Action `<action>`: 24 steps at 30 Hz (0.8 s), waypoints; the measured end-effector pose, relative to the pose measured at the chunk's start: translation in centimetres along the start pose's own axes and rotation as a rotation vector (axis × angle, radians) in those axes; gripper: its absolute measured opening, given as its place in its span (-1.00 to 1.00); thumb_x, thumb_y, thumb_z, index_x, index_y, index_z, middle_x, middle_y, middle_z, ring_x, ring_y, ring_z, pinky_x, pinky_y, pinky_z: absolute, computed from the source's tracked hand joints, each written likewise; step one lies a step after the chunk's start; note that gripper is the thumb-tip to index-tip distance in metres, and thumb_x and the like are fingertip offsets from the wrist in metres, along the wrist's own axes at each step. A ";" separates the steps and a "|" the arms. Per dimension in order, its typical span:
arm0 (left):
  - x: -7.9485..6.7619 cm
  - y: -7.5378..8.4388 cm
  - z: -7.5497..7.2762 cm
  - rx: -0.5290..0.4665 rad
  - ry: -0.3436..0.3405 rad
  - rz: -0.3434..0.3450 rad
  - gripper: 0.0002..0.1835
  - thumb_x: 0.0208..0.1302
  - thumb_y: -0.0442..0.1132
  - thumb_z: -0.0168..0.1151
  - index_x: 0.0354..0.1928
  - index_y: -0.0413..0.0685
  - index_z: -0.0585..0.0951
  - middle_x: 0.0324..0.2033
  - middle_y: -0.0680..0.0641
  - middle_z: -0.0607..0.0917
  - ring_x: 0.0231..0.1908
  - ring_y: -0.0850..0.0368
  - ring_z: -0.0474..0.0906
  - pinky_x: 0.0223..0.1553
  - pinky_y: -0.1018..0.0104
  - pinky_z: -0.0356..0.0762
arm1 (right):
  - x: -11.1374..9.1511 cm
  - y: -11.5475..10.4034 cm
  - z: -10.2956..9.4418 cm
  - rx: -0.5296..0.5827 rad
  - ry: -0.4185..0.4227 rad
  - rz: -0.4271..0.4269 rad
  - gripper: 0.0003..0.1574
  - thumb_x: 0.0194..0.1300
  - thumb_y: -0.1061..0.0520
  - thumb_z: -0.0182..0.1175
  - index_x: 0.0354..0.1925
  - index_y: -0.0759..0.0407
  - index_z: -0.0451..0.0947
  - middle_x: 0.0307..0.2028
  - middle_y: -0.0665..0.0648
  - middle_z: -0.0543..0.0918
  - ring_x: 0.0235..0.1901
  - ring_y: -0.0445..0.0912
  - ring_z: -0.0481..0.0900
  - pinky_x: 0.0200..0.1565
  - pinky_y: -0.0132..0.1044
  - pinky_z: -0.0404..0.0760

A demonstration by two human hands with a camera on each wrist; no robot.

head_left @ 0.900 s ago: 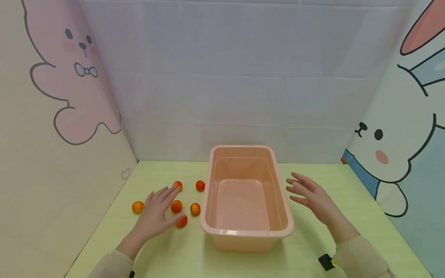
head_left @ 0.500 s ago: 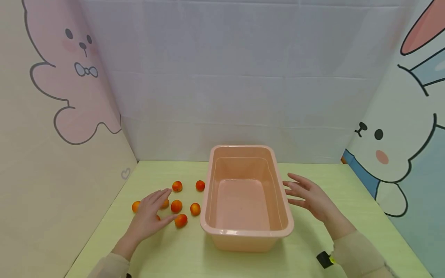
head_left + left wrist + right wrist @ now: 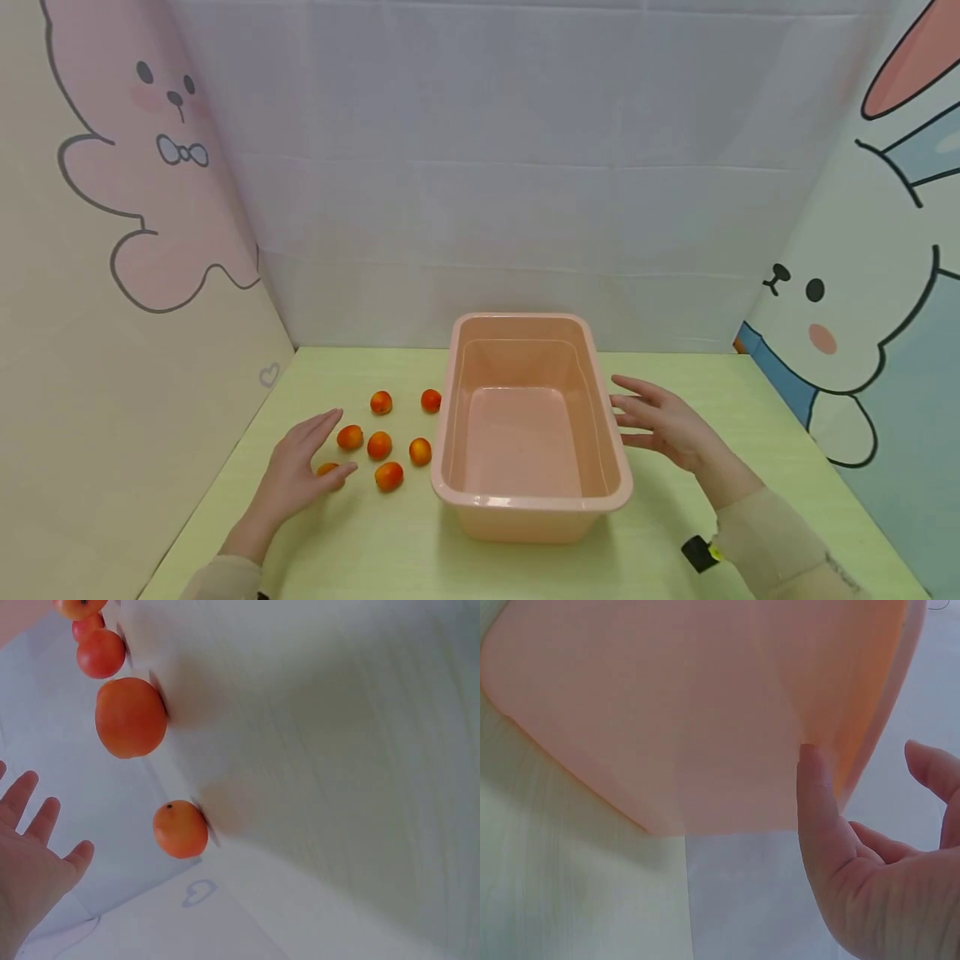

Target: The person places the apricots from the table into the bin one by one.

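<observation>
My left hand (image 3: pixel 292 475) hovers with fingers and thumb spread over the left end of a loose group of small round orange-red fruits (image 3: pixel 379 445). One fruit (image 3: pixel 327 470) shows partly behind its thumb. In the left wrist view, nothing touches that hand (image 3: pixel 30 870), and a fruit with a dark stem spot (image 3: pixel 181 829) lies apart from it. A pink plastic tub (image 3: pixel 525 502) stands in the middle, its inside bare. My right hand (image 3: pixel 675 429) is at the tub's right side. In the right wrist view, a loosely extended finger (image 3: pixel 817 787) reaches the outer wall just under the rim.
The pale green table (image 3: pixel 675 517) runs back to a white cloth wall (image 3: pixel 525 167). Side panels carry a pink bear drawing (image 3: pixel 180 200) at left and a rabbit drawing (image 3: pixel 840 317) at right. A small black device (image 3: pixel 699 553) sits by the right cuff.
My left hand has drawn left and toward me, uncovering several fruits, while the leftmost fruit is now out of sight. My right hand has come slightly left, up to the tub's side.
</observation>
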State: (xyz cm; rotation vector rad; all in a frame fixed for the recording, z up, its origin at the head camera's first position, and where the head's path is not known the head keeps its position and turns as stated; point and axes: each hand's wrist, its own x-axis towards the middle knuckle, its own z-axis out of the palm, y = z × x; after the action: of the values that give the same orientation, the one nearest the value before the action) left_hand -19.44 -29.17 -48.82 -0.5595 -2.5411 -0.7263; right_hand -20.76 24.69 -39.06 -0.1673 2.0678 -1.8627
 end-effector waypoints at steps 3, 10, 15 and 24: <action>-0.3 -0.5 -0.3 -0.019 0.013 -0.019 -0.11 -0.03 -0.15 0.59 0.38 -0.15 0.42 0.22 -0.26 0.51 0.19 -0.29 0.37 0.13 -0.32 0.29 | 0.1 -0.2 0.1 0.001 -0.005 0.021 -0.10 0.53 -0.03 0.04 0.55 0.29 -0.14 0.40 0.43 0.24 0.14 0.08 0.57 0.04 -0.04 0.63; -1.0 -1.7 -1.0 -0.075 -0.005 -0.123 -0.11 0.03 -0.15 0.56 0.41 -0.18 0.36 0.27 -0.34 0.44 0.24 -0.38 0.28 0.15 -0.37 0.22 | 0.2 -0.8 0.3 -0.001 0.002 0.047 -0.09 0.51 -0.03 0.08 0.55 0.28 -0.11 0.36 0.41 0.32 0.04 -0.01 0.63 -0.01 -0.09 0.66; -1.3 -2.5 -1.5 -0.140 -0.018 -0.215 -0.10 0.06 -0.14 0.55 0.41 -0.24 0.34 0.30 -0.39 0.39 0.28 -0.45 0.20 0.19 -0.44 0.15 | 0.1 -1.0 0.4 0.003 0.001 0.050 -0.08 0.51 -0.02 0.09 0.55 0.29 -0.12 0.36 0.42 0.30 0.01 -0.04 0.65 -0.03 -0.11 0.67; -1.9 -3.8 -2.2 -0.250 -0.042 -0.405 -0.08 0.15 -0.05 0.49 0.49 -0.07 0.25 0.40 -0.32 0.28 0.36 -0.43 0.10 0.21 -0.47 0.11 | 0.2 -0.9 0.4 0.003 -0.002 0.045 -0.09 0.51 -0.01 0.09 0.55 0.29 -0.12 0.35 0.39 0.34 0.00 -0.05 0.64 -0.04 -0.14 0.67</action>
State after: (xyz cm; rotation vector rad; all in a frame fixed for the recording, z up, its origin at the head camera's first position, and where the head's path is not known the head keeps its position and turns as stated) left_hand -19.06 -33.90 -49.56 -0.1317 -2.6501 -1.1961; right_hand -20.99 24.16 -38.21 -0.1211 2.0507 -1.8384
